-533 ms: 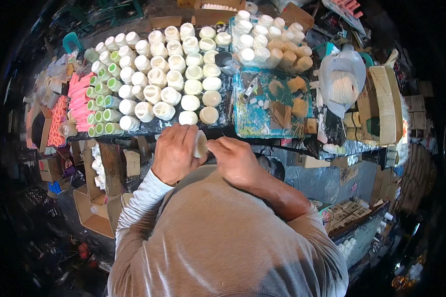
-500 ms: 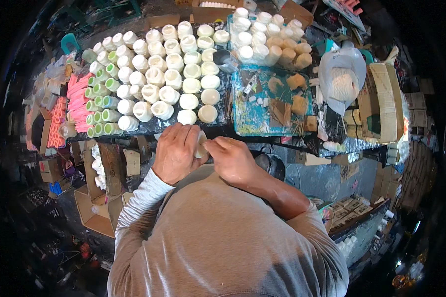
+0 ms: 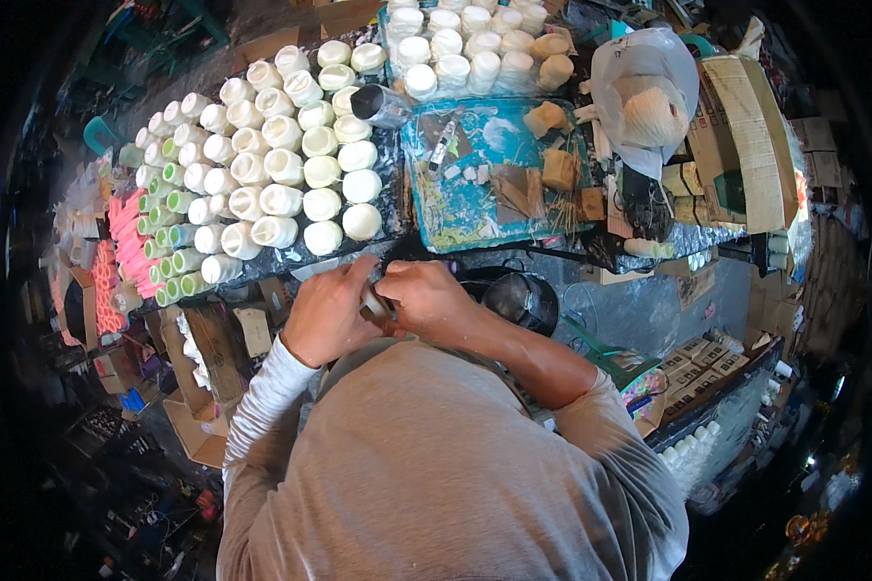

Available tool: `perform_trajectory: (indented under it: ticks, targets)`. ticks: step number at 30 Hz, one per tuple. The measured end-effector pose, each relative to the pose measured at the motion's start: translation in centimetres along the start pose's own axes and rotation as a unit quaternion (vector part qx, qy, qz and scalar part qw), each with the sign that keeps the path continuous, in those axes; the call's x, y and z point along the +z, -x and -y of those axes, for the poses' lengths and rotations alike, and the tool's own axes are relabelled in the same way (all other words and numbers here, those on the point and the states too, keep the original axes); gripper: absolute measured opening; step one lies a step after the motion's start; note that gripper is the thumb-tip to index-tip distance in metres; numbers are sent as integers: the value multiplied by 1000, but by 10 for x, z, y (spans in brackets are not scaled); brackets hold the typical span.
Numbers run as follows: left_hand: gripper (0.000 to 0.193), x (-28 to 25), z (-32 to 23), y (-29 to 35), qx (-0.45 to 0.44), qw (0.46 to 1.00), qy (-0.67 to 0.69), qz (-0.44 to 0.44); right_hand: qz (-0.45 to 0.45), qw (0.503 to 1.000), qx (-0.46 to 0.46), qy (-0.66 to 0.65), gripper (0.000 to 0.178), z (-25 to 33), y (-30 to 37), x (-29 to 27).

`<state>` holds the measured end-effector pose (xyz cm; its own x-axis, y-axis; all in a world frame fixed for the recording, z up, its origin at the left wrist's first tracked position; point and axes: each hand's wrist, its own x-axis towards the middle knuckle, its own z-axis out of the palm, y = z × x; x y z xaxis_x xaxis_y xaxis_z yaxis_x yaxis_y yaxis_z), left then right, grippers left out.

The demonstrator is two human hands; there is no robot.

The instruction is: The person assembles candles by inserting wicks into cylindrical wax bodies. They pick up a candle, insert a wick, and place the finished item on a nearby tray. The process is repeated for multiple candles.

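In front of my chest, near the table's front edge, both hands meet around a small cream-coloured cylinder point(image 3: 375, 309), much of it covered by fingers. My left hand point(image 3: 331, 315) is closed around its left side. From the right, my right hand point(image 3: 424, 298) bends its fingers against its upper part; what the fingertips pinch is hidden. Just beyond my hands, rows of white and cream cup-shaped pieces point(image 3: 282, 167) stand or lean on the dark table point(image 3: 389, 228). Smaller green-sided cylinders point(image 3: 186, 260) lie at their left.
Pink strips point(image 3: 129, 232) lie at the far left. Right of the rows, a blue-green tray point(image 3: 436, 218) carries tan blocks and straw-like bits. A dark cup point(image 3: 380, 107) lies by its corner. Farther right are a plastic bag point(image 3: 639, 73) and a cardboard box point(image 3: 746, 145). A black bucket point(image 3: 523, 298) stands below the table.
The view has swung, so the table's things sit farther left. The cream cylinder has dropped lower between my hands and is more covered. My right fingers have moved in closer to the left hand.
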<state>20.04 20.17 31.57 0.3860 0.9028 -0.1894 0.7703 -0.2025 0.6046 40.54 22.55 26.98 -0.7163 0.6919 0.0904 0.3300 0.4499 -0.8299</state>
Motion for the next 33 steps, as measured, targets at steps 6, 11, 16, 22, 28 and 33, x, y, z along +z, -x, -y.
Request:
perform_trajectory:
  ticks: [6, 11, 16, 22, 28, 33]
  targets:
    - [81, 4, 15, -30, -81, 977, 157, 118, 23, 988, 30, -150, 35, -26, 16, -11]
    - [59, 20, 20, -30, -171, 853, 467, 158, 64, 926, 79, -365, 41, -41, 47, -27]
    - [78, 22, 14, -23, -174, 728, 644, 155, -66, 890, 203, -404, 37, -38, 66, -6]
    - [82, 56, -11, -22, -63, 800, 595, 49, -219, 726, 269, -594, 34, -57, 70, 18]
    - [56, 82, -40, -33, -117, 824, 553, -45, -189, 794, 218, -534, 33, -44, 69, 17]
    - [47, 92, -45, -29, -152, 722, 668, -91, -208, 910, 206, -292, 37, -31, 78, -2]
